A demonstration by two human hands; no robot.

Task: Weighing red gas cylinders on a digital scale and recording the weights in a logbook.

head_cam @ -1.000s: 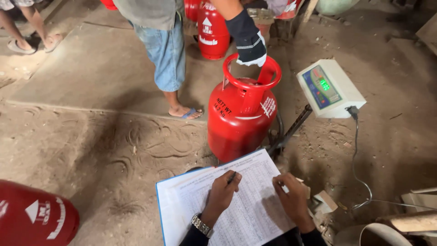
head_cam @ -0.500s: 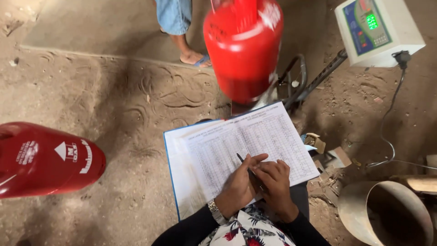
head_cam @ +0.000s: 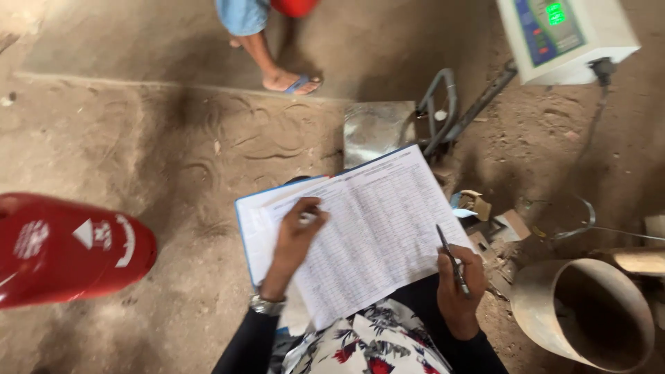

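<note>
An open ledger [head_cam: 377, 228] with ruled, filled-in pages lies on my lap. My left hand [head_cam: 296, 234], with a watch at the wrist, rests on the left part of the page, its fingers curled and pressing the paper down. At the book's right edge, my right hand [head_cam: 457, 287] grips a dark pen [head_cam: 450, 260] that points up over the page corner. Just beyond the ledger stands a bare metal scale platform [head_cam: 377, 128].
The scale's white display box [head_cam: 564, 34] is at the top right, on a pole with a cable. A red gas cylinder [head_cam: 66, 249] is at the left. Another person's sandalled foot [head_cam: 294, 83] and a red cylinder [head_cam: 294, 5] are at the top. A large pipe end [head_cam: 589, 315] lies at the lower right.
The red cylinder has left the scale platform and now shows only at the top edge. My hands have parted: the left onto the left page, the right with the pen to the book's right edge.
</note>
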